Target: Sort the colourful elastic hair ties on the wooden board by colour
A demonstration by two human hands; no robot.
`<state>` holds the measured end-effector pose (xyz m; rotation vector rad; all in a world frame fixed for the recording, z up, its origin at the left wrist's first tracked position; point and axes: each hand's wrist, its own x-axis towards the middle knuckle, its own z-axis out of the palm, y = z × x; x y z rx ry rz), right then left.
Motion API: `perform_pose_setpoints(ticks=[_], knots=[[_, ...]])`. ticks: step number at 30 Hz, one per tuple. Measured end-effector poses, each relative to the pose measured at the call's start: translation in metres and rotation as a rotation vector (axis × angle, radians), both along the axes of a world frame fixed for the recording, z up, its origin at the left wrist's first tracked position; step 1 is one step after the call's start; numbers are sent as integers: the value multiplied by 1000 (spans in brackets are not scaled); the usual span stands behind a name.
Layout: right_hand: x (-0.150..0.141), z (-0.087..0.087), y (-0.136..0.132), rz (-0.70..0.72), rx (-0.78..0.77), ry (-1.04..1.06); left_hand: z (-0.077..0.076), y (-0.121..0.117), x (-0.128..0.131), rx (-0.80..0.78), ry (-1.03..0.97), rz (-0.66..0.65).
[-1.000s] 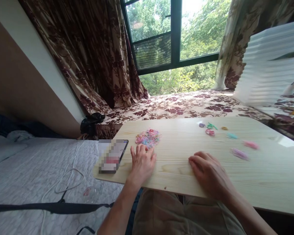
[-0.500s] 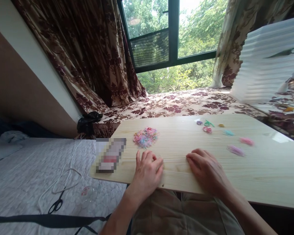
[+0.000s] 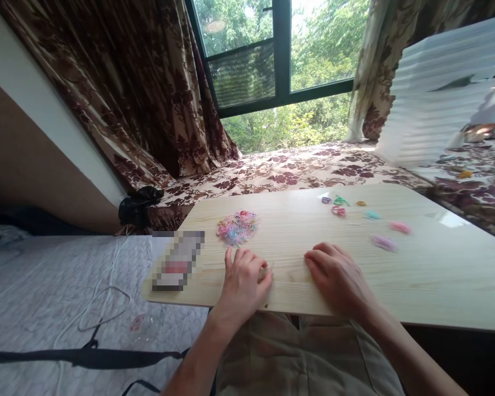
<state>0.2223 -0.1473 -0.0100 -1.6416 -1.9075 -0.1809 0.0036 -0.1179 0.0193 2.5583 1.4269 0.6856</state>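
My left hand (image 3: 244,279) rests low over the near part of the wooden table, just below a loose heap of small coloured rubber bands (image 3: 237,227). Its fingers are bent and apart, with a gap between thumb and forefinger; something faint beside the thumb is too small to make out. To the right, my right hand (image 3: 338,278) lies on the tabletop, its fingers and thumb drawn together; whatever they may hold is hidden. Beyond it are small sorted groups: purple (image 3: 326,200), green (image 3: 340,201), red-pink (image 3: 338,211), yellow (image 3: 361,203), turquoise (image 3: 372,215), pink (image 3: 400,227) and lilac bands (image 3: 383,243).
A blurred-out flat item (image 3: 178,261) lies at the table's left end. The pale tabletop (image 3: 445,275) reaches my lap. A bed (image 3: 33,308) with a white cord, scissors and a dark strap is at left. Behind stand a floral-covered ledge (image 3: 289,170) and a window.
The whole view has shifted slightly, so the table and both hands appear a little further left and higher. My left thumb and forefinger look further apart; the bands stay in place.
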Motion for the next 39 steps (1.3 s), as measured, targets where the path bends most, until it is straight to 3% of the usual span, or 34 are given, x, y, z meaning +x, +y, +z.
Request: perform_pose_setpoints(ticks=[7,13,27,39], knots=[[-1,2,-1,-4,-13,-6,0,6,-1,4,1,-83],[-2,4,-2,0,-5,-8,0,9,-3,-2,-3,-51],[-4,6,-4,-8,-28,3,17,16,12,15,231,-124],[-3,6,-4,69,-32,46,3,10,19,66,93,-154]])
